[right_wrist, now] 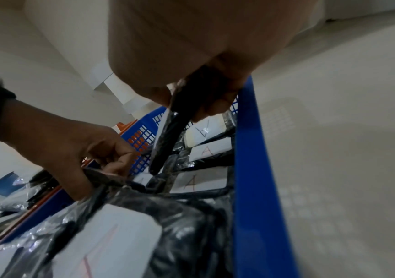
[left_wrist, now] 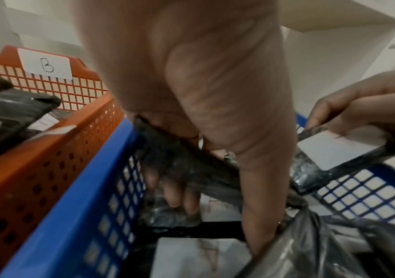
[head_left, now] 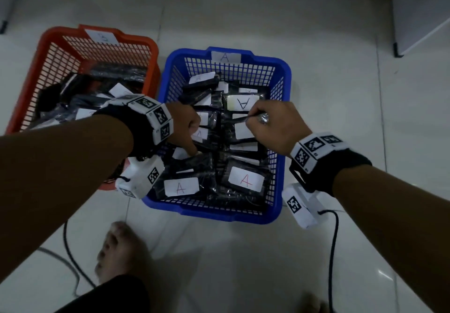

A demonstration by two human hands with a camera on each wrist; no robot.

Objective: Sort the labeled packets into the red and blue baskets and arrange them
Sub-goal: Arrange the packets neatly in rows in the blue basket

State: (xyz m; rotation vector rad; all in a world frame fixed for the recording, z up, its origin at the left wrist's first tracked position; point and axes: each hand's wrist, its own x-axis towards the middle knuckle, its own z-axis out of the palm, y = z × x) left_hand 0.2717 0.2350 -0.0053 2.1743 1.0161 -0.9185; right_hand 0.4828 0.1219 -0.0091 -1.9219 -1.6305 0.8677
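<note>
Pale tiled floor (head_left: 267,251); red basket (head_left: 46,44) tagged B and blue basket (head_left: 285,74) tagged A stand side by side, touching or nearly so. Both hold black plastic-wrapped packets with white labels; those readable in the blue one say A. Left hand (head_left: 185,122) is down inside the blue basket, fingers curled around a dark packet (left_wrist: 191,169). Right hand (head_left: 270,122) grips another packet (right_wrist: 175,124) by its edge, held on edge above the stack.
</note>
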